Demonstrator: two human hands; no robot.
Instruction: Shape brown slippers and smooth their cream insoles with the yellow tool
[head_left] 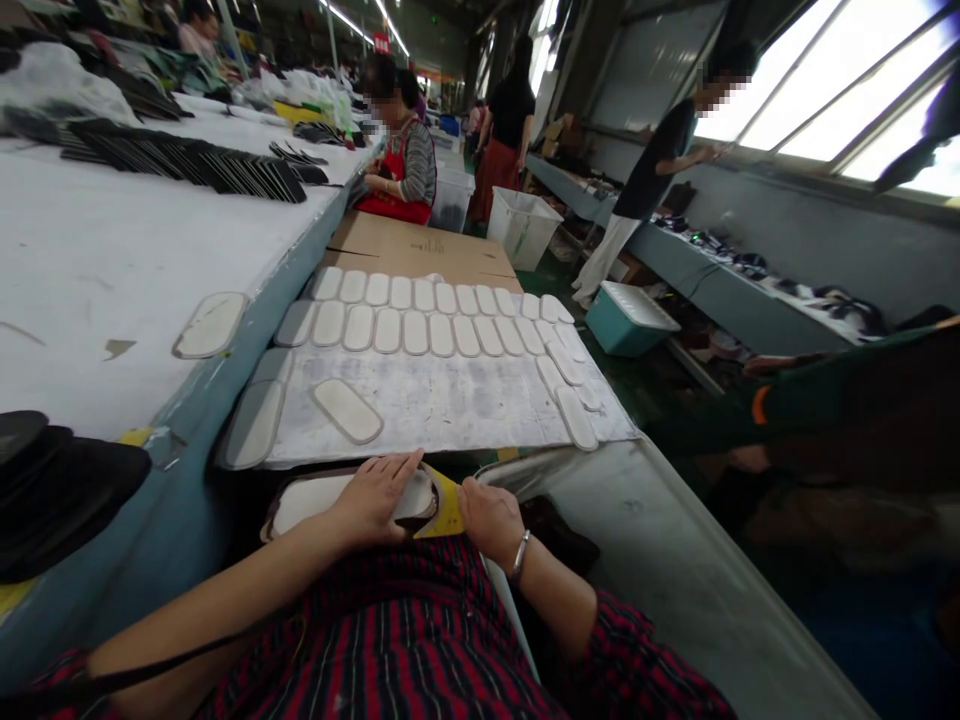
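Close to my body lies a long rounded white piece with a dark border (pixel 315 500). My left hand (pixel 379 495) rests flat across it, fingers stretched out and pressing on its top. A yellow sheet piece (pixel 442 512) sits at the right end of the white piece, where a curved dark edge shows. My right hand (pixel 491 518) pinches the yellow piece's right side between thumb and fingers. Just ahead, a single white oval pad (pixel 347 410) lies at a slant on the white-covered board (pixel 450 395).
Rows of white oval pads (pixel 416 332) cover the board's far part, with cardboard (pixel 427 250) behind. On the left table (pixel 112 270) are stacked dark pieces (pixel 195 165) and another oval pad (pixel 212 325). A large pale bin (pixel 660 560) stands at my right. Several people are nearby.
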